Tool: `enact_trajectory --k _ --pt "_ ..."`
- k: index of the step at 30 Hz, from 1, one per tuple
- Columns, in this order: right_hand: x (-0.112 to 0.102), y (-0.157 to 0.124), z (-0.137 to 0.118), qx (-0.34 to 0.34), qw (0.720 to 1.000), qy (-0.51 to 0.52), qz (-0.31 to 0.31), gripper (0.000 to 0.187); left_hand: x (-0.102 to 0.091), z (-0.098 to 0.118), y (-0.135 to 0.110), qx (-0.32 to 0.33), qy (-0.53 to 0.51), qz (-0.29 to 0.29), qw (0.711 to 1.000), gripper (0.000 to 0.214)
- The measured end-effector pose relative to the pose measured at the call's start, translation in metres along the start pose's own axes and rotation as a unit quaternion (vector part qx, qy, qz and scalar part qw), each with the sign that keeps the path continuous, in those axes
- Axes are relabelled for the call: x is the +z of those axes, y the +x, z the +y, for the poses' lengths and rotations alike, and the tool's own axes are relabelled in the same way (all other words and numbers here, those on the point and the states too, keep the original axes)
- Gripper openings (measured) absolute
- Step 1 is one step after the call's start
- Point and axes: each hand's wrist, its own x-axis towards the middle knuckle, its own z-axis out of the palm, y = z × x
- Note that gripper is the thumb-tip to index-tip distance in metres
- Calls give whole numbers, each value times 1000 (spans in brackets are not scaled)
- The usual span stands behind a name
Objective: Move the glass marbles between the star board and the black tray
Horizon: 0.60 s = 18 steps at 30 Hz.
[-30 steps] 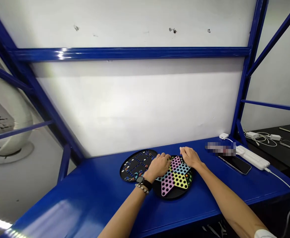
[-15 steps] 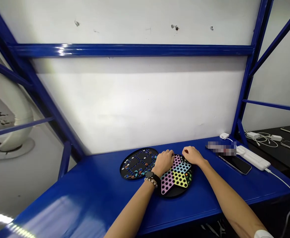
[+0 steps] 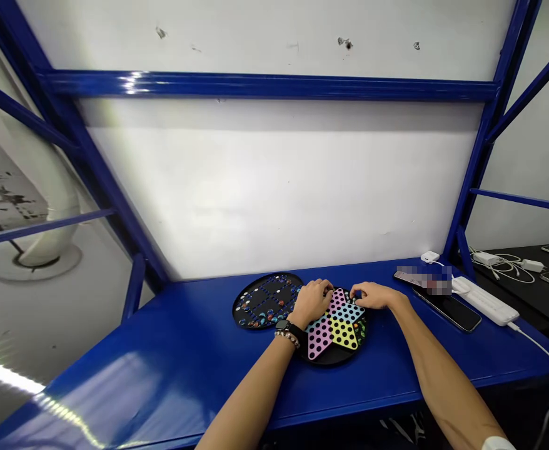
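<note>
A round black board with a pastel star of black-dotted holes [image 3: 335, 331] lies in front of me, and my left hand [image 3: 311, 303] rests curled over its upper left edge. My right hand [image 3: 372, 295] reaches in from the right, fingertips at the star's upper right arm. Neither hand clearly shows a held piece, since the fingers hide anything small. To the left, a second round black board [image 3: 266, 300] touches or nearly touches the star board and holds several coloured marbles. A black watch and a beaded bracelet circle my left wrist.
Both boards lie on a blue metal table [image 3: 162, 337] against a white wall with blue steel braces. To the right are a smartphone [image 3: 448, 311], a blurred object [image 3: 424, 279] and a white power strip [image 3: 484, 300] with a white cable.
The whole view has shifted slightly upward and to the right. My right hand has flattened and turned more sideways over the star board, while my left hand stays at its upper left edge.
</note>
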Motion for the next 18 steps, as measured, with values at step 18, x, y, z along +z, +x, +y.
enact_trajectory --k 18 --pt "28 7 -21 29 978 -184 96 45 3 -1 1 0 -4 4 1000 23"
